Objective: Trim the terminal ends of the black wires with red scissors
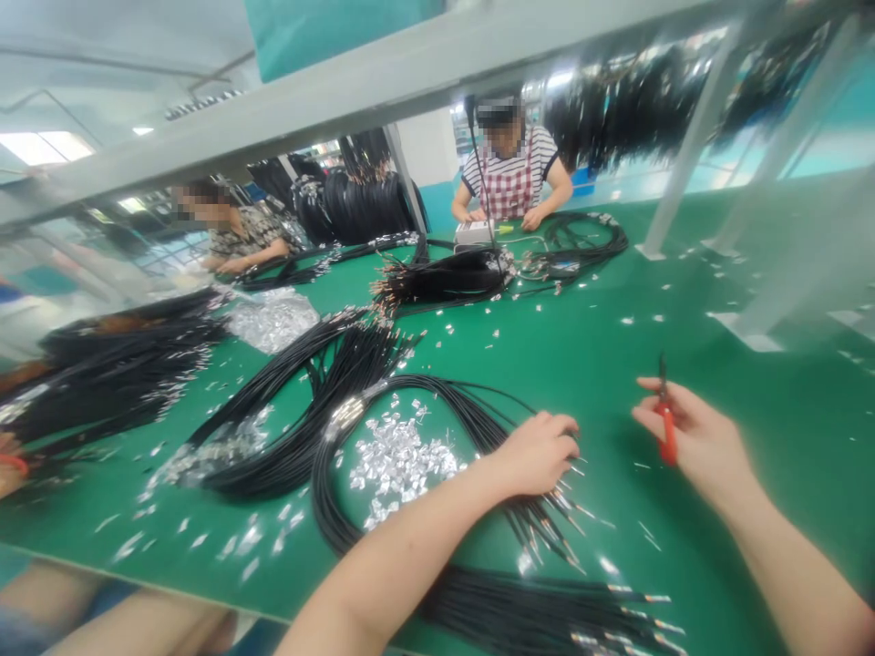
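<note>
My left hand (543, 454) lies over a looped bundle of black cables (465, 410), its fingers curled around them near the stripped ends. Bare wire tips (557, 524) fan out below and to the right of the fingers. Off to the right, my right hand (697, 437) is closed on a small red-handled hand tool (666, 433) with a dark narrow tip pointing away from me; its exact kind is unclear. The tool is apart from the cables. Inside the loop lies a heap of silvery foil scraps (403, 456). Another black cable bundle (540, 606) rests nearest me, partly behind my left forearm.
More cable bundles (307, 428) lie on the green table (581, 346), with foil scraps scattered around. A clear plastic bag (273, 319) sits farther back. Metal posts (690, 146) rise at the right. Two people (509, 182) work across the table; another person's hand (10, 465) shows at left.
</note>
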Demonstrator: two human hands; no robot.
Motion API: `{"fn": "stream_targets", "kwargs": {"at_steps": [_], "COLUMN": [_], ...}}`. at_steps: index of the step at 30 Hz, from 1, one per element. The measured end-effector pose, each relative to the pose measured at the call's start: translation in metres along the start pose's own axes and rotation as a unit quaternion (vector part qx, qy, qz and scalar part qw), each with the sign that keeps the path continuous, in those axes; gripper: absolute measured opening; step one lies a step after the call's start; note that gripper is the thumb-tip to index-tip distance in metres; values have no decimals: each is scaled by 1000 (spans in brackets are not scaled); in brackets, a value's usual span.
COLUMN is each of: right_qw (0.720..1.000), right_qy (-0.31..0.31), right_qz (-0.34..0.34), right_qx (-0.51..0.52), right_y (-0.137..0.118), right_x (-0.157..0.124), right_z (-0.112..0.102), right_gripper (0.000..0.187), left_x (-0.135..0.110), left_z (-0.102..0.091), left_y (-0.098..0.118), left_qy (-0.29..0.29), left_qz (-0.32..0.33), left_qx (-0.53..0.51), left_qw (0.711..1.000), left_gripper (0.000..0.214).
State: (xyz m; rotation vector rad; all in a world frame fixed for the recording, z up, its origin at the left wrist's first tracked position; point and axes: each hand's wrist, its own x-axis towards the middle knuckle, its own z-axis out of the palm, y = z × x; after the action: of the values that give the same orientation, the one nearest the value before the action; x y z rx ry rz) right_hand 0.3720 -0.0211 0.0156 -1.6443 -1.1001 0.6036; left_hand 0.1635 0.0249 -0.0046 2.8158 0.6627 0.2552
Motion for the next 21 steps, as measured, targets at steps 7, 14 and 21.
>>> {"fn": "stream_targets", "kwargs": {"at_steps": [7,14,21], "right_qw": [995,982,967], "right_qy": [8,-90,-164], "right_qz": [-1,-12,-74], "right_qx": [100,166,180], "right_y": [2,-43,-81], "right_x": [-4,-17,-6], "right_z": [9,41,99], "right_gripper": [48,51,40], "left_x": [-1,-11,-30], "left_z": [-4,-37,-45], "left_y": [-1,-6,-13], "left_qy": [44,259,263], "left_qz": [6,-187,-244], "left_qx": [-27,-437,-654], "left_qw": [999,841,666], "left_gripper": [17,11,18]}}
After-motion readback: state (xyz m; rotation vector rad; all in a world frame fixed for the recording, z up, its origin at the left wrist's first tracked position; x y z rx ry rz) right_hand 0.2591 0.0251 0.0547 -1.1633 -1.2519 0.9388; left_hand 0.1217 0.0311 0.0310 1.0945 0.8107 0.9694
